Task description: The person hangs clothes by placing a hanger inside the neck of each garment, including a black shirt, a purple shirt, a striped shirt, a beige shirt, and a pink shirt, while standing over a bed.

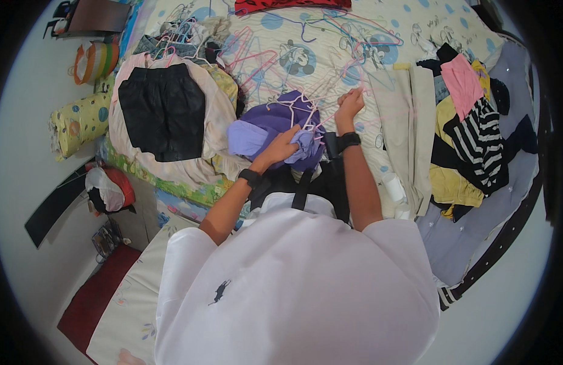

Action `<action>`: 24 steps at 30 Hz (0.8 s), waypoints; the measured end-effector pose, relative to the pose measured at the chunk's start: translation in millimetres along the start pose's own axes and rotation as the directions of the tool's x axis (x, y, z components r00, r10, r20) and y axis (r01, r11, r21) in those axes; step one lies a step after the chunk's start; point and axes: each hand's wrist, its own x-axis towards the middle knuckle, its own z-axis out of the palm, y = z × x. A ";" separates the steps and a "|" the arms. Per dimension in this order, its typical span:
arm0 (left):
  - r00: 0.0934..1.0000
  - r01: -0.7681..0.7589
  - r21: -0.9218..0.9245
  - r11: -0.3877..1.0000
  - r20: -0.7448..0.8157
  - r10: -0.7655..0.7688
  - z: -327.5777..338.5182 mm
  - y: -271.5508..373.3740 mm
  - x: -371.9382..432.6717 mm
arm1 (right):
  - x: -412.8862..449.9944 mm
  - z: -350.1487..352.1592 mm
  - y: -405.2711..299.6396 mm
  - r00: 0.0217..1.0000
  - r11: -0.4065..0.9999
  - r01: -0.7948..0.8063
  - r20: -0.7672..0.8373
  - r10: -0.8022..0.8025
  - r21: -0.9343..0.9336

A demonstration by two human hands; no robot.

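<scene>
A purple garment [263,112] lies bunched in front of me, with a lighter lavender part [248,138] on its left. My left hand [284,145] grips lavender cloth at the garment's near right side. Pale pink plastic hangers [304,106] lie over the purple cloth, close to my fingers. My right hand [351,104] is raised to the right of the garment, its fingers closed around the end of a pink hanger. How far that hanger is tangled with the others cannot be told.
Loose coloured hangers [258,59] spread across the patterned bed sheet [327,41]. To the left, a black skirt or shorts [165,112] lies on pale clothes. Beige trousers [402,137] and a pile with a striped garment [480,141] lie right. A white bottle [393,187] stands near my right elbow.
</scene>
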 end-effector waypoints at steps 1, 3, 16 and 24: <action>1.000 0.014 -0.013 1.000 -0.008 -0.014 -0.3 3.1 -1.4 | 9.8 -0.6 -13.0 0.997 1.000 -0.003 0.083 0.004 -0.015; 0.975 -0.089 0.072 0.993 -0.199 0.102 -1.3 -27.0 4.5 | 9.7 2.2 -36.3 0.981 0.998 -0.031 0.191 0.040 -0.049; 0.421 -0.145 0.283 0.948 -0.850 0.318 -129.3 35.7 26.5 | -100.1 -121.0 -177.3 0.883 0.700 0.363 0.468 -0.046 -0.616; 0.450 -0.042 0.094 0.995 -0.887 0.103 -177.8 -5.4 -6.1 | -108.2 -81.9 -154.9 0.809 0.635 0.458 0.588 -0.007 -0.623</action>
